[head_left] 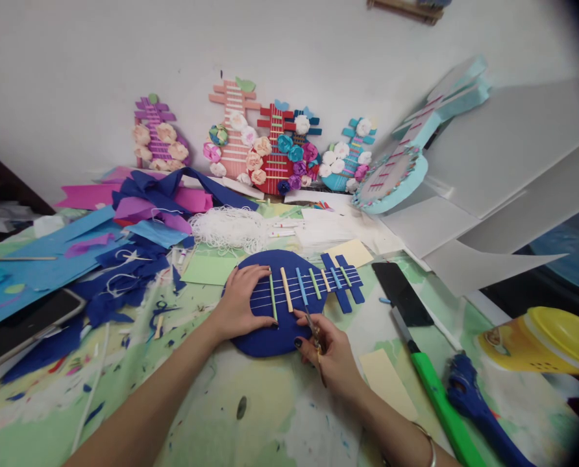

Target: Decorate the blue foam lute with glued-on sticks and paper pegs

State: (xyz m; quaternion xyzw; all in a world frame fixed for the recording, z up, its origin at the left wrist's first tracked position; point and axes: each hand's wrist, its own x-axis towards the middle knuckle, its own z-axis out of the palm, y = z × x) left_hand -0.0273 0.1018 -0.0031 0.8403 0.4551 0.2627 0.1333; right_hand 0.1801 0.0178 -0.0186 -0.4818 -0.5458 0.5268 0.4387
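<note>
A dark blue lute-shaped craft piece lies flat on the table, with white strings along it and several green, cream and light blue strips across. My left hand rests over its round end, fingers and thumb spread apart. Its fingertips touch the two ends of a green strip. Close to the lower ends of the cream strip and blue strip, my right hand is closed around small metal scissors. Their tips point toward the strips; the fingers partly hide them.
Finished lute crafts with paper flowers lean on the wall. Blue scraps, a phone and white yarn lie leftward. At right are a black phone, a green-handled knife, a blue-handled tool and a yellow tub.
</note>
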